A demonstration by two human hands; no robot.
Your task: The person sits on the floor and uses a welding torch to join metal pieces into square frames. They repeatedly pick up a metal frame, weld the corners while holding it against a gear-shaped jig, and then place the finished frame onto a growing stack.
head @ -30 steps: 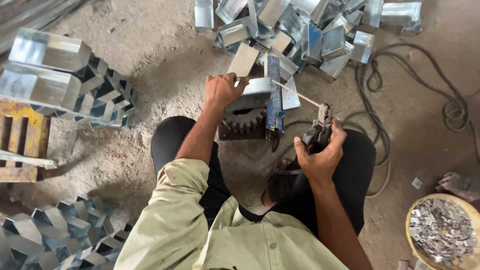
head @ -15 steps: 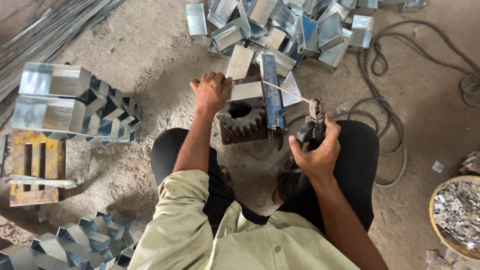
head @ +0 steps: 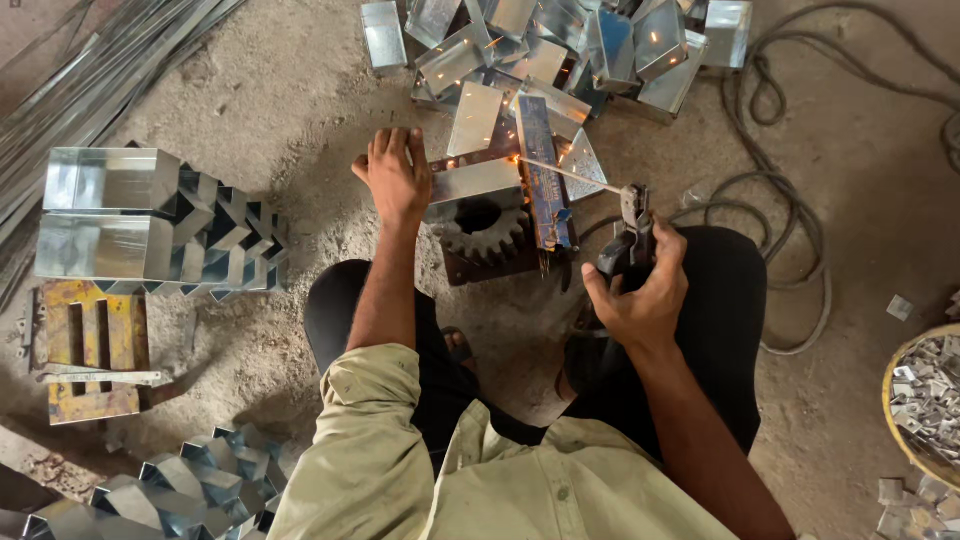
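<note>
Fingers (head: 640, 290) of the right hand clench a welding holder (head: 628, 240), sparks flecking the shiny folded sheet-metal piece (head: 472, 185).

a heap of shiny open sheet-metal boxes (head: 560, 40) lies on the dusty concrete floor (head: 300, 90) at the top of the view. to the left, two rows of stacked square metal boxes (head: 150, 220) lie side by side on their sides. just below them sits a yellow, rusted metal jig (head: 90, 360). long metal strips (head: 90, 70) run along the upper left corner. a grey cable (head: 800, 220) loops across the right. a round basket of small metal offcuts (head: 930, 400) sits at the right edge.
</note>
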